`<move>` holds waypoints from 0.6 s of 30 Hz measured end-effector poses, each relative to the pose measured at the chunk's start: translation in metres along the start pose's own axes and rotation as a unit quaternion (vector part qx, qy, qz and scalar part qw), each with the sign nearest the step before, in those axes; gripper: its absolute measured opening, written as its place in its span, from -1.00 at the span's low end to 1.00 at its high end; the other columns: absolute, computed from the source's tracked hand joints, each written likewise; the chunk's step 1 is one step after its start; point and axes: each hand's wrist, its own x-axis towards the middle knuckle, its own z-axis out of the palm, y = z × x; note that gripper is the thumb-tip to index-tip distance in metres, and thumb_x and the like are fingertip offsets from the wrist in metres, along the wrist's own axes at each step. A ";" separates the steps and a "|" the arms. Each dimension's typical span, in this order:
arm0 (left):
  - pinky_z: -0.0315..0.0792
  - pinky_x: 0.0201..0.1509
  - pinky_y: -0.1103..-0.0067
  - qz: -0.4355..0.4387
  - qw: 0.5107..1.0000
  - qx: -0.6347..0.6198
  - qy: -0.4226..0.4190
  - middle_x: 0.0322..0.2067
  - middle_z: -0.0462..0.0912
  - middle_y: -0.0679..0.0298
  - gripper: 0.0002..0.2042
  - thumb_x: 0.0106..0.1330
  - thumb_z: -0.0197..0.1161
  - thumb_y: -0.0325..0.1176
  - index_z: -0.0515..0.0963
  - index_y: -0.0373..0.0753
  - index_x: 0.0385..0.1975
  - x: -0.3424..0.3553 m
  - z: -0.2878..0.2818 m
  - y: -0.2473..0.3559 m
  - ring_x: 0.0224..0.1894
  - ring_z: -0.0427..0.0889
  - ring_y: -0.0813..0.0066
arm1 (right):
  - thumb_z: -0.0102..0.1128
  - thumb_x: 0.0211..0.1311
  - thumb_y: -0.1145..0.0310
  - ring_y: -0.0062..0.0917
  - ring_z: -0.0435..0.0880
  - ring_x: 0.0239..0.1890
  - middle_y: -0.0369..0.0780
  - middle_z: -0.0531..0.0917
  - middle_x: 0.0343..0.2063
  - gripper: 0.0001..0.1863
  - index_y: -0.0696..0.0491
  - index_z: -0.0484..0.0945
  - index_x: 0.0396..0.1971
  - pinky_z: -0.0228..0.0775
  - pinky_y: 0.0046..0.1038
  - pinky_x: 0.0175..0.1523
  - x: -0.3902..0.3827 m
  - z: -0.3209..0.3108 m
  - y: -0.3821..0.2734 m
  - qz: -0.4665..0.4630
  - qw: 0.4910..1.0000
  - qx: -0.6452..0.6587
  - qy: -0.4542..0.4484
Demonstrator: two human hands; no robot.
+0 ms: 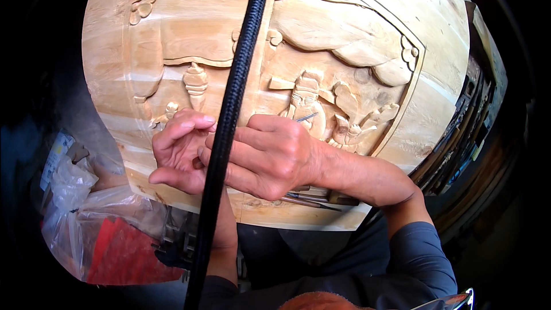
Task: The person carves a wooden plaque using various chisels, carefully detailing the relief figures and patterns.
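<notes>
A pale wooden panel (373, 11) lies in front of me, carved in relief with drapery, a lantern-like shape and a figure in a winged hat (308, 95). My right hand (272, 155) is closed over the panel's lower middle. Out past its knuckles comes the thin metal blade of a carving chisel (307, 117), and a brown end, apparently its handle, shows by my left palm. Most of this tool is hidden by the fingers. My left hand (181, 152) is half curled, palm up, its thumb and fingers apart beside the right fingertips.
A black braided cable (238, 74) crosses the view from top to bottom, partly covering both hands. More carving tools (313, 201) lie at the panel's near edge. Many long tools (459, 132) are racked at the right. Clear plastic bags (74, 195) and something red (126, 252) sit lower left.
</notes>
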 end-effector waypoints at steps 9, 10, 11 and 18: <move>0.60 -0.19 0.50 -0.073 0.990 0.088 0.083 -0.24 0.76 -0.10 -0.14 0.71 -0.38 0.40 0.57 -0.42 0.00 -0.012 0.006 -0.008 -0.29 0.68 0.29 | 0.40 0.14 0.45 -0.70 0.65 -0.52 -0.33 0.72 -0.48 -0.81 0.17 0.76 -0.24 0.37 -0.55 -0.48 0.007 -0.037 0.001 0.005 0.990 -0.107 -0.093; 0.56 -0.22 0.53 -0.076 0.986 0.122 0.081 -0.27 0.77 -0.08 -0.15 0.71 -0.35 0.39 0.58 -0.41 -0.03 -0.009 0.008 -0.005 -0.33 0.67 0.32 | 0.41 0.18 0.46 -0.72 0.66 -0.53 -0.34 0.76 -0.47 -0.81 0.14 0.78 -0.20 0.37 -0.55 -0.49 0.011 -0.054 0.007 0.029 0.991 -0.112 -0.071; 0.53 -0.25 0.56 -0.073 0.980 0.168 0.079 -0.30 0.77 -0.05 -0.16 0.71 -0.33 0.39 0.60 -0.40 -0.06 -0.001 0.006 0.005 -0.38 0.66 0.34 | 0.43 0.23 0.47 -0.74 0.66 -0.55 -0.35 0.79 -0.46 -0.81 0.11 0.81 -0.16 0.38 -0.55 -0.51 0.017 -0.070 0.018 0.050 0.992 -0.108 -0.041; 0.47 -0.25 0.57 -0.044 0.979 0.160 0.115 -0.31 0.78 -0.04 -0.24 0.74 -0.23 0.31 0.60 -0.41 -0.05 -0.003 0.020 -0.006 -0.41 0.63 0.38 | 0.57 0.34 0.49 -0.39 0.95 -0.10 -0.17 0.93 -0.14 -0.75 0.06 0.88 0.00 0.73 -0.44 -0.03 -0.050 -0.204 0.051 0.167 0.876 -0.453 -0.001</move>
